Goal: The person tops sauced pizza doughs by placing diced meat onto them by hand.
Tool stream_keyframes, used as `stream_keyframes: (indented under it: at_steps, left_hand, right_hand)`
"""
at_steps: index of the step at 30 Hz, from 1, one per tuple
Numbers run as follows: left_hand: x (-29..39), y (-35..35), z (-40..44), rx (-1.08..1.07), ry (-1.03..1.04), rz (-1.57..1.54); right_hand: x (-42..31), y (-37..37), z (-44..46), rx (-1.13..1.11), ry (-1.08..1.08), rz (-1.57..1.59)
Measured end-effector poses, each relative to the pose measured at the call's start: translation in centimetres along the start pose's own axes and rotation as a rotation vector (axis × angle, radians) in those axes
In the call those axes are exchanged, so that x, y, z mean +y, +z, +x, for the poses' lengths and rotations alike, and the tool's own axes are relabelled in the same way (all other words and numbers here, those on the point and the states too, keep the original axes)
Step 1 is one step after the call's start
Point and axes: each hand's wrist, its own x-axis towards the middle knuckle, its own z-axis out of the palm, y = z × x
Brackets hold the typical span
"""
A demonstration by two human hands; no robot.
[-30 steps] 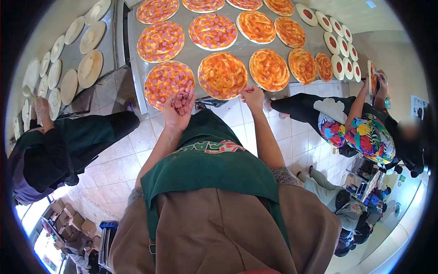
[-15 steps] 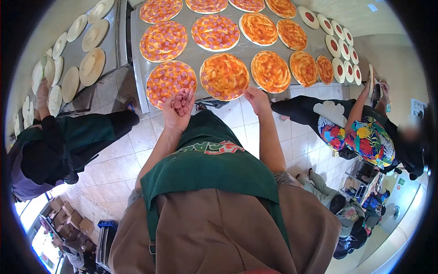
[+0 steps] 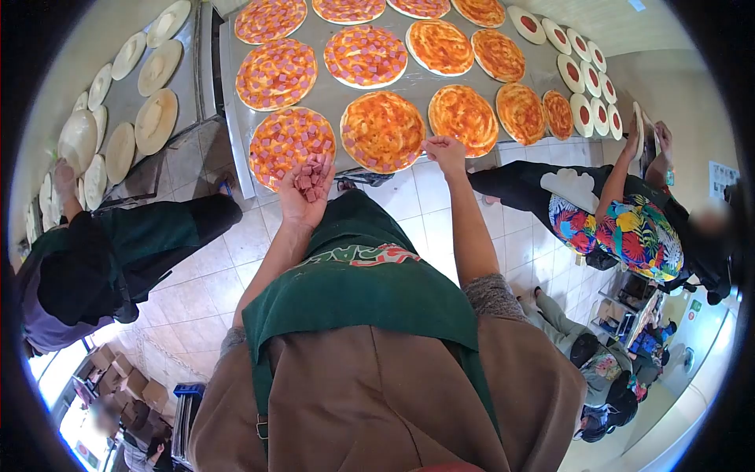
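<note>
Left hand (image 3: 305, 200) cupped, fingers curled round pink meat cubes (image 3: 313, 178); right hand (image 3: 446, 154) (fingertips pressed together) beside the partly topped pizza (image 3: 382, 131).

You can see thirteen big pizzas (image 3: 366, 57) on the tabletop (image 3: 543, 69): six with lots of pink meat bits (image 3: 276, 75) and seven mostly covered in red sauce (image 3: 463, 120). You can also count ten small dough rounds (image 3: 570, 73) with red middles.

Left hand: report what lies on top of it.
The left hand bears a heap of pinkish cubes. The palm beneath and the lowest cubes are covered, so they can't be seen.
</note>
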Motion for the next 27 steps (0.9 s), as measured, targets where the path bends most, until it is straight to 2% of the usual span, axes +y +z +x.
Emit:
stream_keyframes:
  at_steps: [3, 9, 12, 15, 21, 27]
  left_hand:
    - [0.0, -0.1, 0.0, -0.001, 0.002, 0.012]
    - [0.2, -0.1, -0.2, 0.015, 0.016, 0.038]
    - [0.2, 0.0, -0.3, 0.016, 0.016, 0.034]
    - [0.3, 0.1, -0.2, 0.016, 0.026, 0.038]
    - [0.1, 0.0, -0.2, -0.012, 0.007, 0.031]
    - [0.1, -0.2, 0.0, -0.008, -0.010, 0.030]
  right_hand:
    - [1.2, 0.2, 0.7, -0.001, -0.103, -0.044]
    - [0.3, 0.5, 0.5, 0.190, -0.209, -0.479]
    - [-0.6, 0.0, 0.5, 0.138, -0.071, -0.200]
    - [-1.1, -0.6, 0.3, 0.022, 0.066, 0.463]
    - [-2.7, -1.4, 0.6, -0.084, 0.104, 0.217]
    - [-2.1, -1.4, 3.3, -0.113, -0.005, -0.214]
